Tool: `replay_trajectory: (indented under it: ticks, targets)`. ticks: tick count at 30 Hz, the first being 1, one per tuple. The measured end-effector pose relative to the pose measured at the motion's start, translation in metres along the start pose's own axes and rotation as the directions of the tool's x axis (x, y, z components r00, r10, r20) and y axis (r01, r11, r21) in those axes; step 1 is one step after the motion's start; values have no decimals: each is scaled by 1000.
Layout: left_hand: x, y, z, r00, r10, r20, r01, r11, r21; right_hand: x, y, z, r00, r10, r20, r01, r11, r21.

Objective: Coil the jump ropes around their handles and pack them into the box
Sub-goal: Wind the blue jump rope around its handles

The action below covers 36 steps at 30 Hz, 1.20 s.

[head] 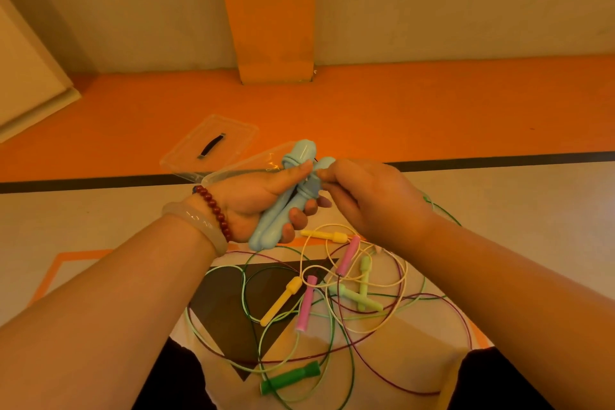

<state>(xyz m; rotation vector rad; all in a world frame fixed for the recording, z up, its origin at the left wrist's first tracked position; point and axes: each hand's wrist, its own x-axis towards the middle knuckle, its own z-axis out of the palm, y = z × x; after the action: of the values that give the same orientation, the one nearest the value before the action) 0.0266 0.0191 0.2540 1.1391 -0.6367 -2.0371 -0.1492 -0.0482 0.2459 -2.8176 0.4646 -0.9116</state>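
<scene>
Hands meet above the floor: the left hand (253, 200) curls its fingers (296, 220) round two pale blue plastic jump-rope handles (301, 151), while the right hand (369, 196) pinches at one handle's top. A tangle of yellow, pink and green ropes (307, 303) lies below, and a clear plastic box (218, 176) and lid (233, 130) lie beyond.

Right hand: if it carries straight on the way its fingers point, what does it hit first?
The blue handles gripped in the left hand; fingertips of the right hand seem to pinch one near its neck.
</scene>
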Motion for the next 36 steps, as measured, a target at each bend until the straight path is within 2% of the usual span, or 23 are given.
replay_trajectory:
  ticks: [3, 8, 11, 18, 23, 25, 28, 30, 34, 36]
  targets:
    - [1, 0, 3, 999, 40, 19, -39, 998, -53, -1, 0, 7, 995, -79, -59, 82, 995, 50]
    - [1, -1, 10, 981, 132, -140, -132, 991, 7, -2, 9, 6, 989, -120, -90, 128, 988, 87]
    - [1, 0, 12, 968, 159, -196, -157, 987, 23, -1, 14, 5, 993, -10, -117, 28, 987, 156]
    - [0, 2, 13, 949, 150, -276, -133, 988, 82, -5, 13, 8, 979, 193, -65, -170, 951, 257]
    - [2, 0, 13, 928, 208, -309, -180, 977, 114, -6, 14, 12, 967, 249, -51, -228, 939, 259]
    - [3, -1, 14, 926, 247, -285, -217, 967, 135, -7, 14, 14, 947, 317, -46, -283, 897, 339]
    - [6, -2, 14, 908, 314, -277, -274, 946, 175, -6, 13, 16, 896, 442, 44, -401, 761, 510]
    - [7, -2, 13, 889, 350, -294, -312, 935, 171, -5, 16, 14, 878, 471, 82, -433, 711, 554]
    - [7, -3, 11, 861, 388, -330, -343, 921, 187, -6, 29, 10, 884, 433, 175, -464, 765, 447]
    - [6, -2, 9, 844, 402, -356, -362, 915, 176, -8, 36, 9, 854, 459, 245, -520, 764, 381]
